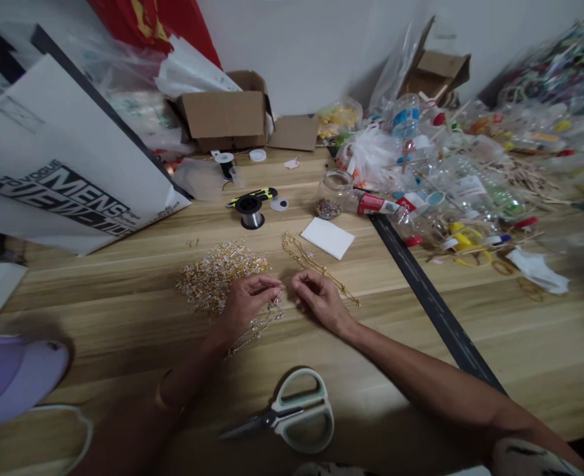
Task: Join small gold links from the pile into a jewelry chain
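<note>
My left hand (246,301) rests on the wooden table (123,330), fingers pinched on a string of gold and clear beaded pieces (259,324) that trails back under the palm. My right hand (316,297) lies just to its right, fingertips curled and pinched close to the left hand's; what it holds is too small to make out. A heap of gold and clear bead pieces (217,271) lies just left of and beyond my left hand. A gold chain (316,264) runs from behind my right hand toward the back.
Scissors with pale handles (292,415) lie near the front edge. Behind the hands sit a thread spool (250,211), a white pad (328,237), a bead jar (332,194) and a cardboard box (227,112). Plastic bottles and clutter (460,178) crowd the right; a white shopping bag (59,172) leans at left.
</note>
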`<state>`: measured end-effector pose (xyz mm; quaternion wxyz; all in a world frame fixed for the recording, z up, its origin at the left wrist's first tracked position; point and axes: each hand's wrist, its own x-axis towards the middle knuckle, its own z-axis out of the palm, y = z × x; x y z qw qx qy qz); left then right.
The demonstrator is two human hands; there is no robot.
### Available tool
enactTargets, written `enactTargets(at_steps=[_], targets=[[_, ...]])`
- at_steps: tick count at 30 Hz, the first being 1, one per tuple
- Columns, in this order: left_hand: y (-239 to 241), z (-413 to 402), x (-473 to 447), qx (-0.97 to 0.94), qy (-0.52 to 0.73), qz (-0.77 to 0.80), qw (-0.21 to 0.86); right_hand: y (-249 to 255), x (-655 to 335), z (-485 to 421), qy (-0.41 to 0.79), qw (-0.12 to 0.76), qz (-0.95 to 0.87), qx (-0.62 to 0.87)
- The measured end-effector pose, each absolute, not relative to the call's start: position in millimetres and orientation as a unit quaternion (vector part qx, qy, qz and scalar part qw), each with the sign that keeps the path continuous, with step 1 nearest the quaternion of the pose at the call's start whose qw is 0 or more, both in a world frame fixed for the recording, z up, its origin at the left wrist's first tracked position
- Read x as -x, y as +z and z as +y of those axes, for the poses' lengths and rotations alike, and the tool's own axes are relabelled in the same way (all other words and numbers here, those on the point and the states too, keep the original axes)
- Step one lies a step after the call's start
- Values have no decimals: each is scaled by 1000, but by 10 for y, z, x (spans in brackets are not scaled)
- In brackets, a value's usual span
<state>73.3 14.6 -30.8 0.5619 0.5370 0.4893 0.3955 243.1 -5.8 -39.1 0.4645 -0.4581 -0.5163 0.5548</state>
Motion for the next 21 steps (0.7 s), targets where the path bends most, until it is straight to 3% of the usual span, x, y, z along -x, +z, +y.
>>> enactTargets(at_steps=[21], targets=[[-351,106,-746,-582,401,497,504,-406,-2447,-50,561,442,-532,455]])
